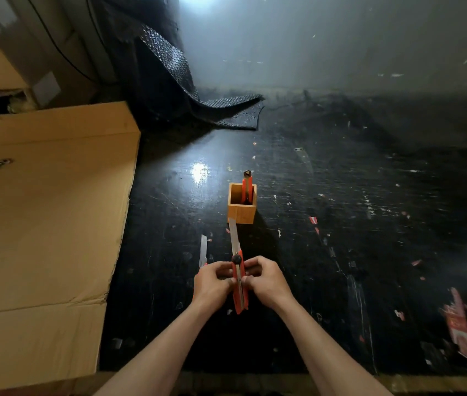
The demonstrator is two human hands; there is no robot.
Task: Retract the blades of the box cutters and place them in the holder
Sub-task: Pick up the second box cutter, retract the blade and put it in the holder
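A red box cutter point(239, 292) is held above the black table, its long blade point(234, 237) extended and pointing away toward the holder. My left hand point(212, 281) grips its body from the left, and my right hand point(266, 280) grips it from the right. A black lock knob sits at the top of the handle. The square wooden holder point(241, 212) stands just beyond the blade tip, with another red box cutter point(247, 187) upright inside it. A third cutter lies on the table left of my left hand, its blade point(203, 250) out.
A large cardboard box point(43, 224) fills the left side. Black bubble wrap point(192, 90) hangs at the back. The black table top point(341, 224) is scratched and dotted with bits of red and white tape; a torn red label point(458, 324) lies at the right.
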